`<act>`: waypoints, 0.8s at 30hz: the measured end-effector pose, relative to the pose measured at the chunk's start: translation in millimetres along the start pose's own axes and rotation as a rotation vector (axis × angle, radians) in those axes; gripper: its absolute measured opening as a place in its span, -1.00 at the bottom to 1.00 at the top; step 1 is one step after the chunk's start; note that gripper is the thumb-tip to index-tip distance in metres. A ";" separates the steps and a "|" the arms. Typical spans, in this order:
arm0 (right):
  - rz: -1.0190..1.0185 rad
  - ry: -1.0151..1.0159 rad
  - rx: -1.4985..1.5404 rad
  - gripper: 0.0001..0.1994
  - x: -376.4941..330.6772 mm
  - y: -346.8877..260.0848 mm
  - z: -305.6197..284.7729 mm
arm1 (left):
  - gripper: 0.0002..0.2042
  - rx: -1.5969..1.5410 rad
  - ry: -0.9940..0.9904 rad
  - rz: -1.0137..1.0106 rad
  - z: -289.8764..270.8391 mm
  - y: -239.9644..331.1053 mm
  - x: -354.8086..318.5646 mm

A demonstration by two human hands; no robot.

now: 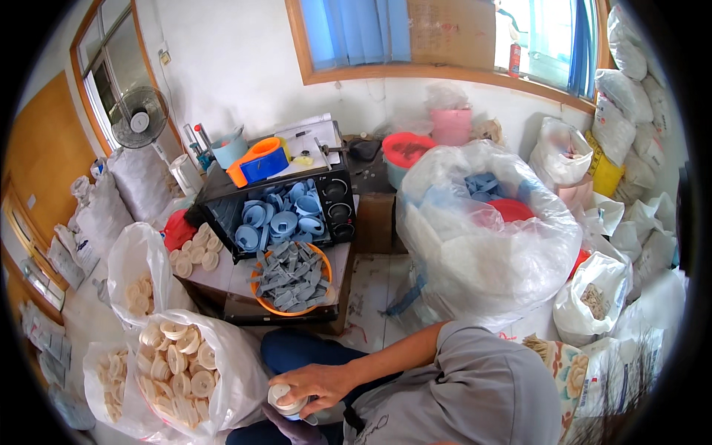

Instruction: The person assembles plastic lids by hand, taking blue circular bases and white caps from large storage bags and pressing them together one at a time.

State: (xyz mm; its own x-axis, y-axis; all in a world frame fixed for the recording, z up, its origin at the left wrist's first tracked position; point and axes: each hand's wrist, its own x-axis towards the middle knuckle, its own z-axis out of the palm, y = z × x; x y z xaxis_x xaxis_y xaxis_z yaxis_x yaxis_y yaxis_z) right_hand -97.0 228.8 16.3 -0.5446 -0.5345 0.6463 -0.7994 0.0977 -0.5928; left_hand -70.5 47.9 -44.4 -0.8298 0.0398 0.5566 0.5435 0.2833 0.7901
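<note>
Over my lap, my right hand [319,387] is closed on a cream round plastic part [286,400], its fingers resting over the top. Just below it is my left hand [295,427], in a dark glove, supporting the part from beneath; its fingers are mostly hidden. A small bit of blue-grey shows under the part. Beside my hands stands a white sack [241,371] full of similar cream round parts [178,363]. Ahead, an orange basket [327,259] holds grey plastic pieces [293,276]. Behind that, blue cup-like parts [282,222] fill a black oven-like box [339,194].
More cream parts [196,251] lie on the low table's left side. Orange and blue tape dispensers [261,162] sit on the box. A large clear plastic bag [482,259] stands at right, with stacked white sacks [627,111] beyond. A fan [139,121] stands at back left.
</note>
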 end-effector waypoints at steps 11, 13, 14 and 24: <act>0.023 0.006 -0.146 -0.36 13.5 -3.4 -5.6 | -0.43 -0.944 0.075 -0.834 -2.3 36.3 17.7; 0.099 -0.039 -0.080 -0.38 18.4 -5.9 -1.8 | -0.38 -1.066 0.085 -0.859 -6.2 30.6 15.6; 0.087 -0.047 -0.061 -0.37 19.8 -4.6 0.2 | -0.37 -1.088 0.081 -0.875 -8.6 36.3 18.6; 0.015 -0.048 -0.039 -0.34 22.2 1.4 12.5 | -0.42 -0.988 0.130 -0.795 -16.2 37.3 10.1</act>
State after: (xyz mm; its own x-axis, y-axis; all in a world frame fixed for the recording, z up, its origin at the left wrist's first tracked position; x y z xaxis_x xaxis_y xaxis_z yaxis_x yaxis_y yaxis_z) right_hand -107.0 206.5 23.9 -0.5441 -0.5724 0.6134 -0.8013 0.1377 -0.5822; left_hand -56.6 43.3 -5.2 -0.9806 0.0788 -0.1793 -0.1871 -0.6474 0.7389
